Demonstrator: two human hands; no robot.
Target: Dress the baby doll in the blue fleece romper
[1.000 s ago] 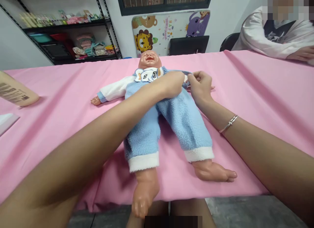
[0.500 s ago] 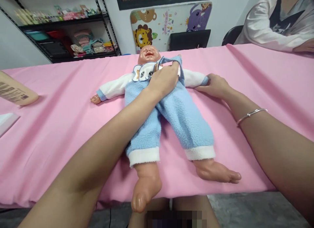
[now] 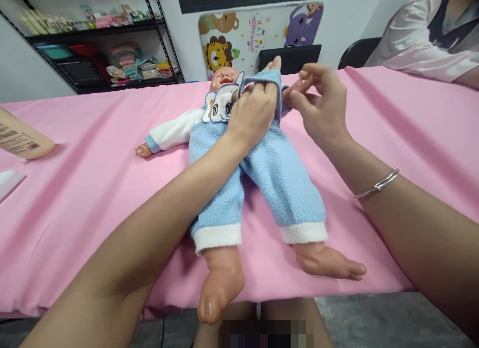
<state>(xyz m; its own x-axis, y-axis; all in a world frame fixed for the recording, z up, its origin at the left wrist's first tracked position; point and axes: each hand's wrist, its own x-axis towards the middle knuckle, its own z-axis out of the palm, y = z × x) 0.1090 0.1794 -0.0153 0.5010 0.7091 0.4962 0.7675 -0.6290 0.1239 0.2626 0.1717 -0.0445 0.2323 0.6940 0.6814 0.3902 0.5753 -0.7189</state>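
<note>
A baby doll (image 3: 225, 77) lies face up, feet towards me, in light blue fleece overalls (image 3: 288, 178) with a white animal bib and white sleeves. My left hand (image 3: 251, 111) is at the chest, its fingers hooked through the blue shoulder strap (image 3: 267, 77), lifting it off the doll. Some fingertips poke out beyond the strap. My right hand (image 3: 325, 108), with a silver bangle on the wrist, has its thumb and fingers around the doll's hand (image 3: 288, 96) beside the strap. That arm is bent up and its sleeve is mostly hidden behind the strap.
Pink cloth (image 3: 93, 188) covers the table. A beige bottle (image 3: 26, 138) and a white object (image 3: 10, 183) lie at the left edge. Another person (image 3: 419, 43) sits at the far right. Behind stand a black shelf (image 3: 97, 36) and a dark screen (image 3: 290, 60).
My right hand has risen from the doll's cuff on the table towards the strap. The doll's arm on that side has gone from stretched out to bent. The strap is pulled higher.
</note>
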